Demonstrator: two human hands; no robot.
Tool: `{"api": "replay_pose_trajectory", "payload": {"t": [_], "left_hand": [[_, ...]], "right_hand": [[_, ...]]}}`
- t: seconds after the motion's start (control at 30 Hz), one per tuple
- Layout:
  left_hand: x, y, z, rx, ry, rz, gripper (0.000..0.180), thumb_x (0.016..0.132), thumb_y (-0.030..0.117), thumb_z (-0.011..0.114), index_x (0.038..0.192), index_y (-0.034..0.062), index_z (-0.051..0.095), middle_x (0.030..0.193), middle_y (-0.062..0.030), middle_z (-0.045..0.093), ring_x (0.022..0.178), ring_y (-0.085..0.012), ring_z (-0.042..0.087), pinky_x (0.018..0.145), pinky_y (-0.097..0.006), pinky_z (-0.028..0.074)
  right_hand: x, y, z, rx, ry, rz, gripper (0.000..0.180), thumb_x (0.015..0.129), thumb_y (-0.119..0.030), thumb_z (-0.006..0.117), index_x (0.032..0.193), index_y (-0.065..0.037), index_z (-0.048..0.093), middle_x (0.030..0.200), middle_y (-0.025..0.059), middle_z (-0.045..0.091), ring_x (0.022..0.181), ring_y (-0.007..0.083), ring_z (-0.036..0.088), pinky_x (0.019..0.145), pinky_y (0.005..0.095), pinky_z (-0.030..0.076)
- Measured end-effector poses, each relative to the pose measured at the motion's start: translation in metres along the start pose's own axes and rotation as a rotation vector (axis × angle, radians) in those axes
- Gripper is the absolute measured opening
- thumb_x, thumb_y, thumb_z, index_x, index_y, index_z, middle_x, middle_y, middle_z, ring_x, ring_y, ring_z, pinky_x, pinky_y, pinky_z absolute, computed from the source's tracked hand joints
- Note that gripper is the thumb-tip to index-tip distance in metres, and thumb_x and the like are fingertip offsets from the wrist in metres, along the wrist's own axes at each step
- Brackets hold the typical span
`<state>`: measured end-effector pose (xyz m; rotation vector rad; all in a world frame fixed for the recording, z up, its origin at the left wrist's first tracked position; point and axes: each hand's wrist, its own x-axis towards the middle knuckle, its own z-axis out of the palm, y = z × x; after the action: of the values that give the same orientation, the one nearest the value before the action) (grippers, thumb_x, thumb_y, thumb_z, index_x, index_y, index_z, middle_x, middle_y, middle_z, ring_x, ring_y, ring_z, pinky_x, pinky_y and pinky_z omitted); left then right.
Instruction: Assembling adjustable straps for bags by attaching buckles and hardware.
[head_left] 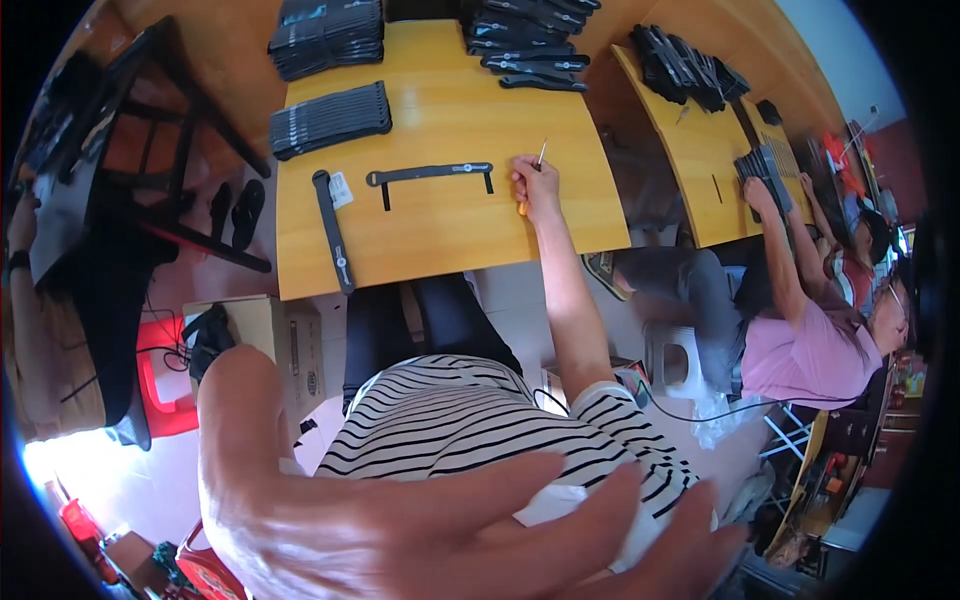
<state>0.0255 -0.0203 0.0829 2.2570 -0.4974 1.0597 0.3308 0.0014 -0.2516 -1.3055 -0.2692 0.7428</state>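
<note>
Table: one yellow wooden table [440, 230] lay before the person, with a second table [700, 170] to the right where another person [810, 340] in pink worked.
Stacks: four piles of black strips [330, 120] sat on the near table's far half, two at the left and two at the far right.
Loose strips: two black strips lay singly; one long strip [430, 173] ran left to right at the middle, the other strip [333, 230] ran from far to near by the left edge.
Left hand: the left hand [430, 530] filled the bottom of the view, close to the camera, fingers [600, 510] spread and holding nothing.
Right hand: the right hand [535, 185] rested on the table, just right of the middle strip's end.
Screwdriver: one screwdriver [541, 153] was gripped in the closed right fingers; its orange handle showed below the hand, its thin metal shaft rose past the fingertips, pointing away from the person, long axis near to far, slightly tilted right.
</note>
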Motion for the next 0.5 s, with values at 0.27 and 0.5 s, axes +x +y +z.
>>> {"api": "replay_pose_trajectory", "payload": {"t": [0.27, 0.5], "left_hand": [[-0.028, -0.005, -0.021, 0.057, 0.119, -0.301, 0.029, 0.079, 0.024, 0.056, 0.102, 0.0070, 0.062, 0.086, -0.0080, 0.065, 0.070, -0.0177, 0.060, 0.061, -0.025, 0.048], [-0.046, -0.040, -0.019, 0.067, 0.164, -0.541, 0.029, 0.077, 0.023, 0.051, 0.091, 0.0019, 0.064, 0.087, -0.0103, 0.065, 0.077, -0.0201, 0.060, 0.074, -0.028, 0.044]], "right_hand": [[-0.002, 0.001, 0.006, -0.009, 0.019, -0.026, 0.002, 0.079, -0.005, 0.059, 0.079, -0.005, 0.056, 0.055, 0.0015, 0.049, 0.035, 0.0065, 0.036, 0.030, 0.0212, 0.025], [0.021, 0.026, -0.022, 0.065, 0.029, -0.046, 0.003, 0.078, -0.005, 0.060, 0.078, -0.004, 0.057, 0.055, 0.0020, 0.050, 0.034, 0.0056, 0.036, 0.030, 0.0201, 0.026]]}}
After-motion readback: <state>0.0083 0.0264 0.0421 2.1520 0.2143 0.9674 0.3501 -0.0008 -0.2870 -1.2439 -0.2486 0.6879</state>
